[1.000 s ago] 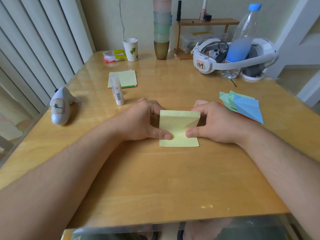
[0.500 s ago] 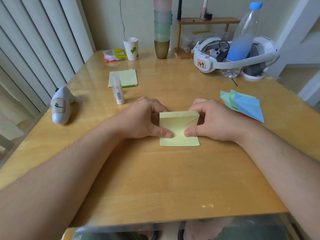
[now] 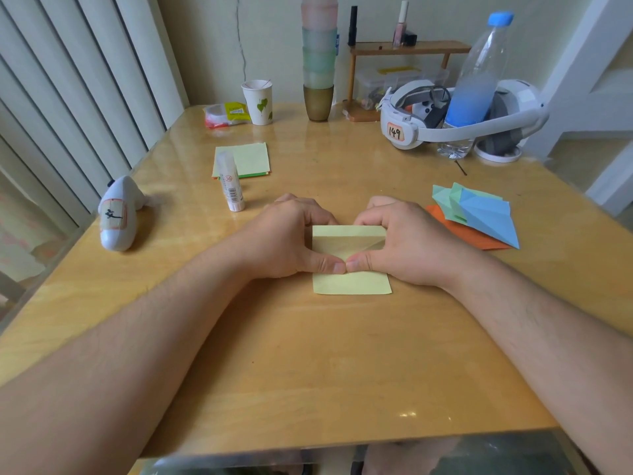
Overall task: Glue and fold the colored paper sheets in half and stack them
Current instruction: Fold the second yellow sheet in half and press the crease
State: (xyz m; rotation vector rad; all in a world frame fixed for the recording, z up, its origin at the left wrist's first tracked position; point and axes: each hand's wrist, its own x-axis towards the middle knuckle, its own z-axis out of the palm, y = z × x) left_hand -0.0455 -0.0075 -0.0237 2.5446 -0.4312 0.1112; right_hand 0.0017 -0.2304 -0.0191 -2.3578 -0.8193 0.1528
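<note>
Both hands, left (image 3: pixel 287 240) and right (image 3: pixel 407 243), pinch folded yellow paper (image 3: pixel 351 282), thumbs meeting; flat on glossy wood counter (image 3: pixel 308 365).

An orange label on the white headset (image 3: pixel 404 130) reads "149"; the glue stick's (image 3: pixel 231 182) print is illegible.

One glue stick (image 3: pixel 231 182), one paper cup (image 3: pixel 258 101), one water bottle (image 3: pixel 474 84), one headset (image 3: pixel 455 116), two hands, left (image 3: pixel 286 238) and right (image 3: pixel 406 243), and two paper piles at eleven (image 3: pixel 247 160) and two o'clock (image 3: pixel 474 216).
</note>
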